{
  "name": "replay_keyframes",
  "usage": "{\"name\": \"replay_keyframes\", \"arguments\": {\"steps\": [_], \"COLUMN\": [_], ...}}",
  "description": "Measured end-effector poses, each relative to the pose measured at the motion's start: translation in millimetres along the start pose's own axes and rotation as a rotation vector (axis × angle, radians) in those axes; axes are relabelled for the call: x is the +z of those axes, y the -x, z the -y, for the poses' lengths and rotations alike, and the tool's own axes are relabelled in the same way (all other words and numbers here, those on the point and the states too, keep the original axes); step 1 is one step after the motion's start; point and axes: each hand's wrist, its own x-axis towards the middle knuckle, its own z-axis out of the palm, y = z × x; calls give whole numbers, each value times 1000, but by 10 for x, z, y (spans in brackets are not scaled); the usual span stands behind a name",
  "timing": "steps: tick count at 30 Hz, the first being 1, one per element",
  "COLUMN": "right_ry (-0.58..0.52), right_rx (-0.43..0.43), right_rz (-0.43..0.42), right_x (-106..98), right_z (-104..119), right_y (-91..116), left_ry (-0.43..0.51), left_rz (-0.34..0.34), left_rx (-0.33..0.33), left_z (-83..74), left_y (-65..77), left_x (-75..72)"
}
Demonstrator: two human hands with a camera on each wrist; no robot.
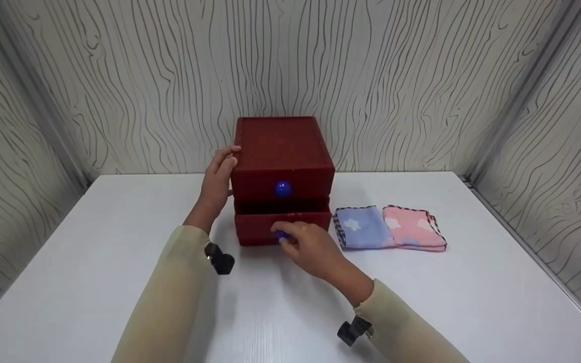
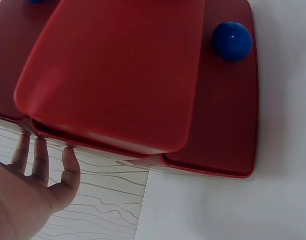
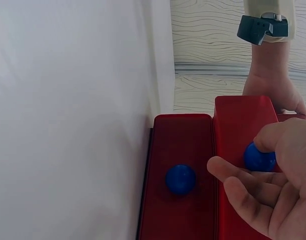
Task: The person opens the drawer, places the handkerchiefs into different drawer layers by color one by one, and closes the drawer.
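A dark red drawer cabinet (image 1: 283,143) with round blue knobs stands on the white table. Its middle drawer (image 1: 250,225) is pulled partly out, and a dark gap shows behind its front. My right hand (image 1: 315,249) pinches that drawer's blue knob (image 3: 259,157) between thumb and finger, the other fingers loosely bent. Against the cabinet's left side rests my left hand (image 1: 217,179), its fingertips touching the side wall in the left wrist view. The top drawer's knob (image 1: 283,189) and the bottom drawer's knob (image 2: 232,41) are untouched. The drawer's inside is too dark to make out.
Right of the cabinet lie a folded blue cloth (image 1: 363,227) and a folded pink cloth (image 1: 414,228), side by side with white patterns. Wood-grain panels (image 1: 290,60) enclose the white table (image 1: 472,297) at the back and sides.
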Motion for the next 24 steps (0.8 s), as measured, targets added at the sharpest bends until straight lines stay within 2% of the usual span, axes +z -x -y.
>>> {"name": "replay_keyframes", "arguments": {"steps": [12,24], "right_ry": [6,15], "right_rx": [-13,-13], "right_rz": [-6,14], "right_x": [-11,-9], "right_z": [29,50], "right_y": [46,104], "left_ry": [12,1], "left_rz": [-3,-5], "left_rx": [22,17], "left_z": [-5,-22], "left_y": [-9,13], "left_x": [11,6]}}
